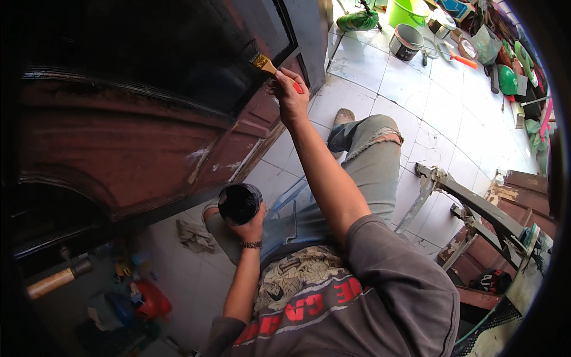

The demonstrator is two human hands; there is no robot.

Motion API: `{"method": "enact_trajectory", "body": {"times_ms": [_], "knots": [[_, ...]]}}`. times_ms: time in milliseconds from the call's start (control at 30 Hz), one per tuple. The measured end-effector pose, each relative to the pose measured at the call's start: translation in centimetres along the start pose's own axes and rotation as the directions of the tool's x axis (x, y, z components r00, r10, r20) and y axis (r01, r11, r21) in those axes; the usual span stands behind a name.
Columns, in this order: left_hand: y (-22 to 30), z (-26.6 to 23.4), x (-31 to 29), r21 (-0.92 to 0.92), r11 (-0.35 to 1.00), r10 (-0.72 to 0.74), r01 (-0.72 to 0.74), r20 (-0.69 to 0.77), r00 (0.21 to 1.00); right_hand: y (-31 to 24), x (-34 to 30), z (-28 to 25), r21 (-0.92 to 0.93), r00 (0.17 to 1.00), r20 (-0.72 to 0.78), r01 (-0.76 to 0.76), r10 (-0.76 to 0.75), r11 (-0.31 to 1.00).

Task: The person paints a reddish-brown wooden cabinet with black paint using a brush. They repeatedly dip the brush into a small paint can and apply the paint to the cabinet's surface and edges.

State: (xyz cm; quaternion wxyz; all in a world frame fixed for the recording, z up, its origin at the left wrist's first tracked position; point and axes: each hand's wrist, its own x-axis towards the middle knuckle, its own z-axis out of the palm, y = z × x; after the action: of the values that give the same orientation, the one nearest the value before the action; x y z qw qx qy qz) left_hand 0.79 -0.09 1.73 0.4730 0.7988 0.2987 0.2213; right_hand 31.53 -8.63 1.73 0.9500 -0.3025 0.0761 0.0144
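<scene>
Black, glossy in places, coats the upper part of the panelled door [119, 89], whose lower panels show reddish brown with pale scuffs. The paintbrush [266, 65] is in front of this dark area, in the right hand [291, 94]; its dark bristles [251, 49] point up and to the left, but whether their tips touch the surface or stop just short of it cannot be told. The right grip is clamped on the handle, fingers and thumb gathered round its red end [297, 87], well back from the yellow-marked ferrule.

The left hand [252, 223] carries a round, dark pot [240, 203] beside the person's knee, its mouth turned toward the viewer. The left grip is closed around the pot's side, beneath the rim; the level of the black contents is hard to make out.

As to handling, the paintbrush should be light, with a stiff wooden handle and soft, yielding bristles; it is best taken by the bare wood, since paint nearer the bristles would probably be slippery. The pot is likely the heavier piece, liable to spill if tipped, and is best held low around its wall, clear of the rim. A crumpled cloth [195, 236] lies on the tiled floor [357, 62] near the pot.
</scene>
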Motion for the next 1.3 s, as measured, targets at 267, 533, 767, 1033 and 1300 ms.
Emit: {"method": "enact_trajectory", "body": {"times_ms": [267,533,767,1033,1300], "knots": [[-1.3,-0.1,-0.4,0.091,0.986,0.145,-0.143,-0.016,0.989,-1.3,-0.9,-1.1,0.388,0.994,0.065,-0.106,0.088,0.915],[-0.9,-0.6,-0.5,0.193,0.966,0.174,-0.173,0.012,0.985,1.0,-0.9,-3.9,0.290,0.982,-0.147,-0.075,0.122,0.954],[-0.4,-0.5,-0.2,0.157,0.987,0.049,-0.048,-0.006,0.999,3.1,-0.7,-4.4,0.091,0.946,-0.311,-0.064,0.089,0.994],[-1.7,-0.2,-0.3,0.039,0.990,0.138,-0.136,-0.041,0.990,-1.1,2.8,1.5,-0.420,0.955,-0.197,0.122,-0.221,0.899],[-1.9,-0.5,-0.8,-0.023,0.996,0.081,-0.082,-0.058,0.995,-1.1,2.4,1.4,-0.519,0.942,-0.262,0.046,-0.210,0.854]]}}
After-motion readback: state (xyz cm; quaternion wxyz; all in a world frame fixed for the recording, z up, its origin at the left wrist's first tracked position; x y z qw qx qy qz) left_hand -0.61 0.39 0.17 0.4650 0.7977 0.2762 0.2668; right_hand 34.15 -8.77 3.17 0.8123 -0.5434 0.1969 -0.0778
